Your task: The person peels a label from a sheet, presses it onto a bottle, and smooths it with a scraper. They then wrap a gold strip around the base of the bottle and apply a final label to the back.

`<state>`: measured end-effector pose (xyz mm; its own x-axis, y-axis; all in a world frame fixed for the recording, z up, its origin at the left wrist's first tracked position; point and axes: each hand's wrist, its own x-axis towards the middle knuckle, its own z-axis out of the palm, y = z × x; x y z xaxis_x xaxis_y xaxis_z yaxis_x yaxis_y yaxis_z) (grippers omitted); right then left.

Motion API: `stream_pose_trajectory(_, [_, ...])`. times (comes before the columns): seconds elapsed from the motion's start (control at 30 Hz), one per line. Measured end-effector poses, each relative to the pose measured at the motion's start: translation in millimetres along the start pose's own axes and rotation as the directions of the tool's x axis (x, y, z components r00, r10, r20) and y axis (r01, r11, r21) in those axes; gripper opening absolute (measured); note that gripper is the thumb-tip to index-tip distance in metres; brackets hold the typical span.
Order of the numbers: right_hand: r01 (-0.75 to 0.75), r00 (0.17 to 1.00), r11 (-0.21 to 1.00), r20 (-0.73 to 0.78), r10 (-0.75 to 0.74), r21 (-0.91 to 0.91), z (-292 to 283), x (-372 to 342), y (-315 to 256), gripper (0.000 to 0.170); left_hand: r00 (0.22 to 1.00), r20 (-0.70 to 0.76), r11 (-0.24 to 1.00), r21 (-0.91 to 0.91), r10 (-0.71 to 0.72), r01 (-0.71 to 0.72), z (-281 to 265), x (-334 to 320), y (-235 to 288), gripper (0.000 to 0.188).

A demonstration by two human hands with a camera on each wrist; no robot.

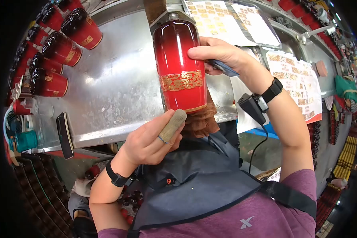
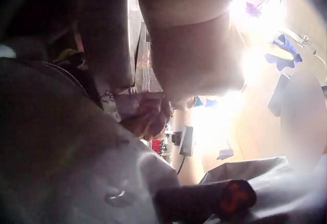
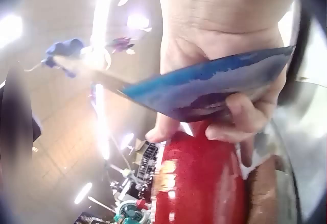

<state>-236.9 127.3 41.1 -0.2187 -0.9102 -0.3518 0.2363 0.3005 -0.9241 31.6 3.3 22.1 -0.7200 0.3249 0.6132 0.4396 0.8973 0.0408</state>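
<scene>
A glossy red bottle (image 1: 178, 55), dark at the shoulder with a gold cloud band, is held tilted over the bench's front edge. My right hand (image 1: 222, 53) grips its side, thumb across the front. Against that palm, the curled fingers also hold a flat blue blade-like piece (image 3: 204, 86), its edge facing the camera. At the bottle's base, my left hand (image 1: 148, 142) holds the lower rim with bent fingers. A tan cloth finger cot (image 1: 172, 127) covers one of its digits. Brown crumpled cloth (image 1: 202, 125) lies just under the base. The left wrist view is dark and glare-washed.
Several similar red bottles (image 1: 61, 47) stand at the left of the metal bench (image 1: 111, 79). A phone (image 1: 64, 135) lies at its front left edge. Sheets of gold stickers (image 1: 216, 20) lie at the back, with more sheets (image 1: 297, 79) at the right.
</scene>
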Motion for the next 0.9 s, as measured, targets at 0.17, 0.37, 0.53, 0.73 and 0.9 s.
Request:
stream_pose_trajectory(0.17, [0.129, 0.967, 0.93, -0.165, -0.195, -0.344, 33.6, -9.1, -24.6, 0.075, 0.999, 0.0, 0.999, 0.004, 0.047, -0.047, 0.4, 7.0, -2.8, 0.022])
stream_pose_trajectory(0.37, [-0.063, 0.998, 0.965, -0.031, 0.057, -0.254, -9.6, -4.9, -12.1, 0.075, 0.999, -0.007, 0.998, -0.056, 0.034, -0.034, 1.0, 2.8, -5.2, 0.021])
stream_pose_trajectory(0.53, [0.101, 0.982, 0.931, -0.115, -0.149, -0.351, 17.9, -4.1, -12.8, 0.075, 1.0, -0.002, 0.998, -0.055, 0.027, -0.027, -0.9, 8.9, -4.3, 0.02])
stream_pose_trajectory(0.73, [0.239, 0.926, 0.84, -0.146, -0.347, -0.487, 29.6, -13.8, -32.5, 0.074, 0.995, 0.042, 0.992, -0.09, 0.095, -0.09, -5.0, 12.9, -10.9, 0.021])
stream_pose_trajectory(0.9, [0.071, 0.995, 0.996, -0.063, -0.075, -0.061, 6.0, -14.5, -3.1, 0.064, 0.995, 0.081, 0.992, -0.115, 0.064, -0.055, -8.8, 14.8, -7.1, 0.024])
